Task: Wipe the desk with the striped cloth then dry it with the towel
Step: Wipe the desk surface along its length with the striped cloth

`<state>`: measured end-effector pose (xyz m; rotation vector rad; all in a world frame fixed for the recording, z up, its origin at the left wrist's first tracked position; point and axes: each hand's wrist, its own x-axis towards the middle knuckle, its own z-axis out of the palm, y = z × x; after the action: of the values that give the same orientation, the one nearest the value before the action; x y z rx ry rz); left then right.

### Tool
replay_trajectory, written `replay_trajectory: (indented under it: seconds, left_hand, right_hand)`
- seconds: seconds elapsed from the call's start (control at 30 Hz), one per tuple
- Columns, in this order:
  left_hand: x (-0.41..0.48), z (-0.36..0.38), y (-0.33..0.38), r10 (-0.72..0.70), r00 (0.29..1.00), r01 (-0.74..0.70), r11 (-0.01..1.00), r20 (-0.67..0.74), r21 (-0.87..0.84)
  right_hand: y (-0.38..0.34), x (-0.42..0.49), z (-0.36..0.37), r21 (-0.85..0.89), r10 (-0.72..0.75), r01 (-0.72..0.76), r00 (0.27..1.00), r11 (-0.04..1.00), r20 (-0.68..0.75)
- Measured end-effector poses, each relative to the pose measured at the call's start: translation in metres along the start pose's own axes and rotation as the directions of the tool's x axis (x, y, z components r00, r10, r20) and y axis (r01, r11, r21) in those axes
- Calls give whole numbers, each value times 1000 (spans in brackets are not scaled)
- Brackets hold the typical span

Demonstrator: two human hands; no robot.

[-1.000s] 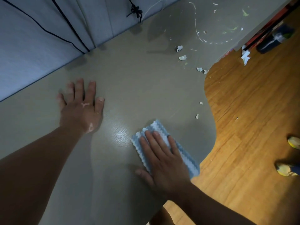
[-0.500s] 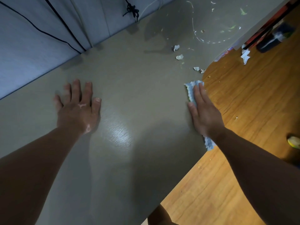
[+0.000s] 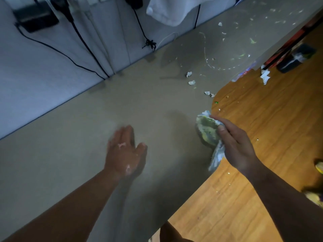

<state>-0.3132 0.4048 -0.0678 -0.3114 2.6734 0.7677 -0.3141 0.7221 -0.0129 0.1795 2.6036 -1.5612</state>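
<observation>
The right hand (image 3: 236,145) has its fingers (image 3: 221,128) clenched on the bunched striped cloth (image 3: 208,131) at the worktop's (image 3: 70,163) right edge; the cloth's long axis runs near to far, its tail hanging toward the near side. The left hand (image 3: 125,151), blurred, is spread flat and released over the worktop. A white towel (image 3: 171,11) hangs at the far wall

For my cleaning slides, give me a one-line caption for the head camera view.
Right hand holds the bunched, soiled striped cloth at the desk edge; left hand hovers open, scraps beyond.
</observation>
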Motion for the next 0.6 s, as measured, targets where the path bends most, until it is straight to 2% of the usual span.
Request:
replay_trajectory:
  seconds: [0.1,0.2,0.33,0.4,0.47,0.53,0.6]
  left_hand:
    - [-49,2,39,18,999,-3,940,39,-342]
    - [-97,-7,67,74,991,-11,872,110,-489]
    - [-132,-26,76,7,993,75,721,115,-689]
    - [-144,-38,74,-52,993,111,661,102,-743]
    - [-154,-45,66,-125,990,130,675,62,-726]
    - [-163,-51,57,-200,980,158,697,22,-699]
    - [-171,-59,49,-265,964,175,673,-13,-719]
  right_hand:
    - [-21,-22,20,157,32,-49,993,986,111]
    - [-41,-43,46,260,24,-88,971,962,238]
    - [-61,-73,73,249,-58,-55,904,967,424]
    - [-67,-84,86,178,-150,70,860,982,489]
    - [-74,-91,96,117,-216,181,818,976,533]
    - [-83,-96,102,98,-238,220,801,970,550]
    - [-91,-101,107,118,-249,221,798,968,549]
